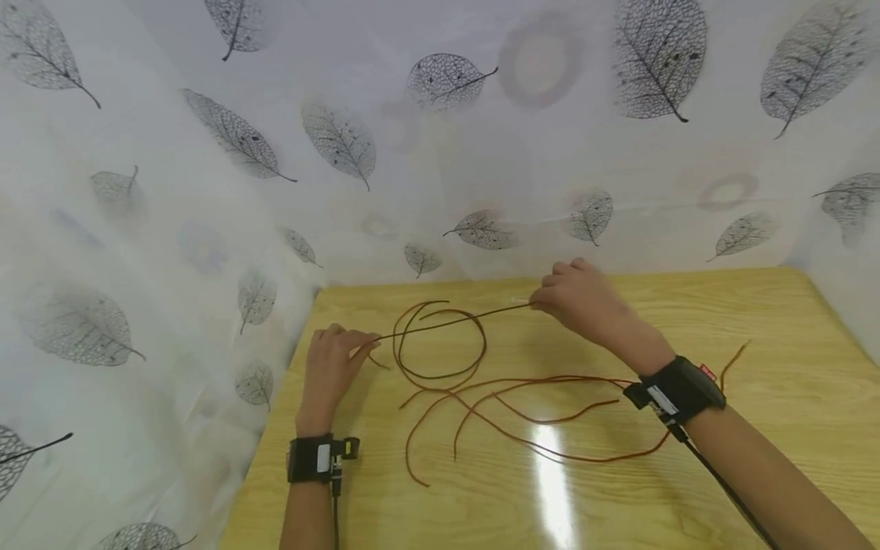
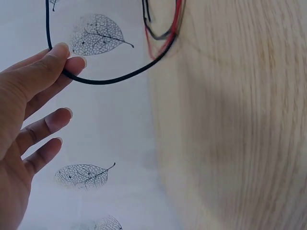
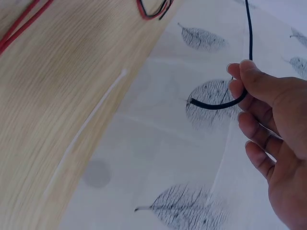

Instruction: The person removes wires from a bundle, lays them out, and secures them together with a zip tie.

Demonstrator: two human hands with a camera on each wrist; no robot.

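A thin black wire [image 1: 457, 321] is stretched between my two hands above the table. My left hand [image 1: 333, 367] pinches it between thumb and index finger at the left. In the left wrist view, the other fingers are spread apart and the black wire [image 2: 105, 82] curves away from the pinch. Farther back on the right, my right hand [image 1: 577, 302] pinches the same wire. The right wrist view shows a short free end of the black wire [image 3: 211, 106] sticking out past the thumb and fingertips.
Looped red and black wires [image 1: 484, 336] lie on the wooden table [image 1: 777, 473] beneath the held wire. Several red wires [image 1: 591, 460] spread nearer me, some passing under my right forearm. A thin white streak [image 3: 91, 115] shows on the tabletop. A leaf-patterned curtain [image 1: 440, 168] borders the table.
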